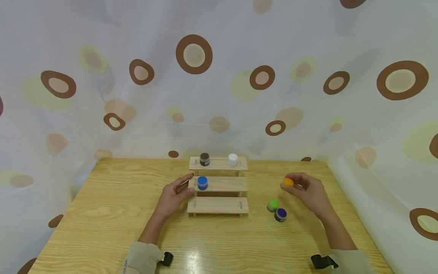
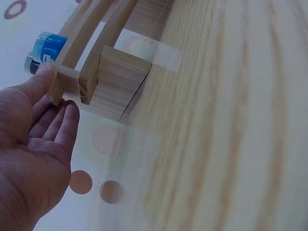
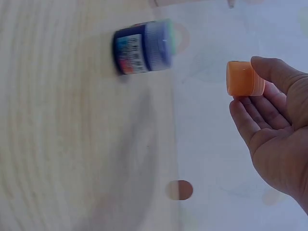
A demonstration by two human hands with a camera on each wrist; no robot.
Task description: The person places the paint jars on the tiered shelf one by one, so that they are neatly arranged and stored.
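A small three-tier wooden shelf (image 1: 219, 205) stands on the table. My left hand (image 1: 174, 196) holds the left end of its middle tier, with thumb and fingertips at the plank's end (image 2: 57, 89). Beside the thumb sits a blue paint jar (image 1: 202, 183). The top tier carries a dark brown jar (image 1: 204, 159) and a white jar (image 1: 232, 160). Off to the right, my right hand (image 1: 309, 192) pinches an orange paint jar (image 3: 243, 78) between thumb and fingers, above the table. Below it are a green-topped jar (image 1: 272, 205) and a purple jar (image 1: 280, 214), close together.
The wood-grain table (image 1: 219, 247) reaches back to a white curtain (image 1: 219, 95) with brown and yellow circles, which also hangs along both sides. A black wrist strap piece (image 1: 166, 258) shows at the left sleeve, another (image 1: 323, 262) at the right.
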